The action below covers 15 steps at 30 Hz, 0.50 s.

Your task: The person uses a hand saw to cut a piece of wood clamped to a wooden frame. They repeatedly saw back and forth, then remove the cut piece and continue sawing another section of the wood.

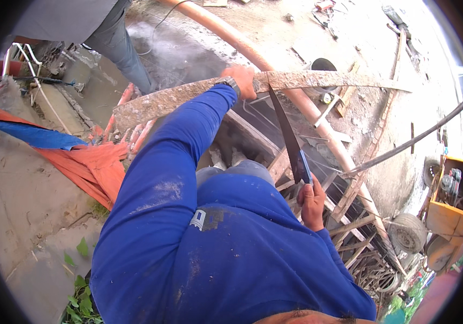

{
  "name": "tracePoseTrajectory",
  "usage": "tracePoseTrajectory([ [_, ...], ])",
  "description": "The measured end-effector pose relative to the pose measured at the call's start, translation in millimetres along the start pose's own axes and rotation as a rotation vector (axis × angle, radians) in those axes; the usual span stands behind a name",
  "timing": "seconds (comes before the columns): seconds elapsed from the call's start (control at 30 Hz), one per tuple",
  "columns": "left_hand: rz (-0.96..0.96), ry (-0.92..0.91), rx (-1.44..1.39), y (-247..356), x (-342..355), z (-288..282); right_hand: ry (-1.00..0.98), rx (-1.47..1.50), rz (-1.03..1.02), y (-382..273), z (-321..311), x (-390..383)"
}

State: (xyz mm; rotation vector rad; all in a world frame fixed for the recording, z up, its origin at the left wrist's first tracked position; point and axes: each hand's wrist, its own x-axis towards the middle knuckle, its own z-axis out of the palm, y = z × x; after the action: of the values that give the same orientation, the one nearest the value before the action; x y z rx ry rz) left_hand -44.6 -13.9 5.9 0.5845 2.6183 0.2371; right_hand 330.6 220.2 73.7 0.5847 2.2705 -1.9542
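Observation:
A long, rough wooden plank (172, 100) with a crusted surface runs across in front of me from left to right. My left hand (240, 81), with a watch on the wrist, grips the plank near its middle, fingers wrapped over it. My right hand (311, 204) is closed round the blue handle of a hand saw (287, 129). The dark blade slants up and away to the plank, its tip end meeting the plank's near edge just right of my left hand. How deep the teeth sit in the wood I cannot tell.
Beneath the plank, an orange pipe (226, 33) runs diagonally. Loose boards (350, 197) are piled by my right side. Another person's leg (119, 51) stands at the far left. An orange tarp (88, 173) lies left; a yellow wheeled machine (450, 202) stands right.

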Motion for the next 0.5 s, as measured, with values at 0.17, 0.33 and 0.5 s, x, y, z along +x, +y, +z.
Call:
tracePoseTrajectory([
  [0.17,0.000,-0.015,0.004,2,-1,3,0.119,-0.356,-0.416,19,85,203],
  [0.33,0.019,0.039,-0.019,-10,-10,-3,0.054,-0.269,-0.368,-2,143,294],
  [0.5,0.071,0.069,-0.058,-7,-12,-4,0.008,-0.158,-0.148,34,51,148],
])
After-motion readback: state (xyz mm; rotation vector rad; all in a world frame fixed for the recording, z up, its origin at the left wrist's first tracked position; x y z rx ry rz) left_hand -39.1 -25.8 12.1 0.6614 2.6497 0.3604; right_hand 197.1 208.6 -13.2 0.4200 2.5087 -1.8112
